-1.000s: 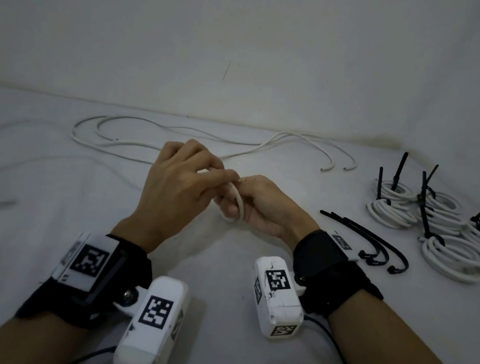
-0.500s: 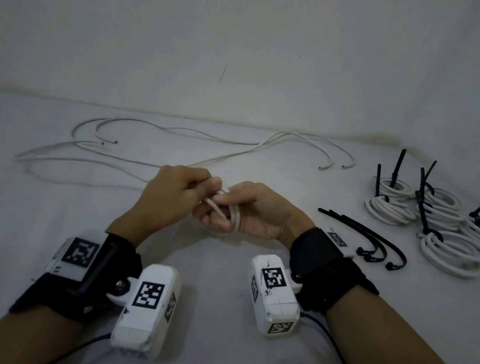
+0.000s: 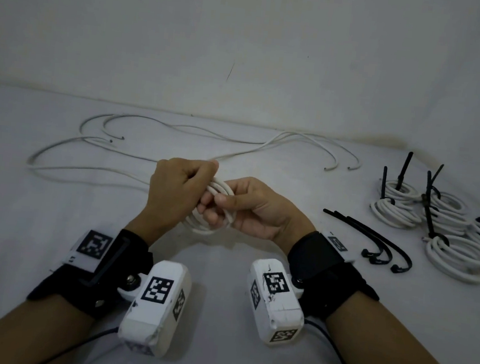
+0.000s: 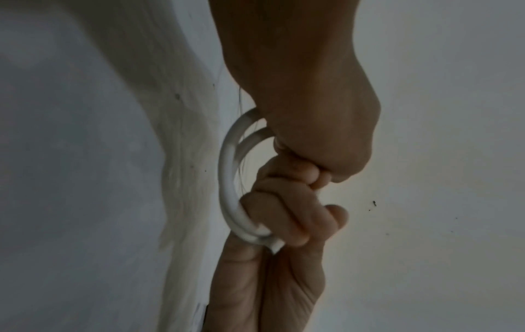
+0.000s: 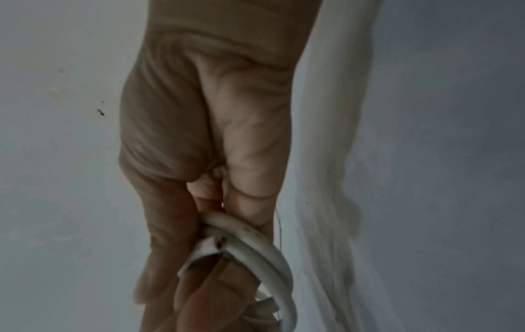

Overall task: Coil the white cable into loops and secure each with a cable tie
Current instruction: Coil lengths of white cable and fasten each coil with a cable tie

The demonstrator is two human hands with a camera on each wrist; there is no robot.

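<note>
A small coil of white cable [image 3: 222, 191] hangs between my two hands above the middle of the white surface. My right hand [image 3: 248, 206] pinches the coil with thumb on top and fingers through the loops. My left hand [image 3: 182, 188] grips the same cable at the coil's left side, fingers curled. The cable's loose tail [image 3: 87, 168] runs left across the surface. In the left wrist view the coil [image 4: 227, 179] arcs beside both curled hands. In the right wrist view the loops [image 5: 255, 247] cross my fingers. Three loose black cable ties [image 3: 373, 241] lie right of my right wrist.
Several finished white coils [image 3: 457, 255] with upright black ties sit at the far right. Other loose white cables [image 3: 237, 140] sprawl along the back near the wall. Wrist cameras sit on both forearms.
Another loop has been added, so the coil is bigger. The loose tail has been drawn in from the far left toward my hands. My left hand dropped and closed tighter on the cable.
</note>
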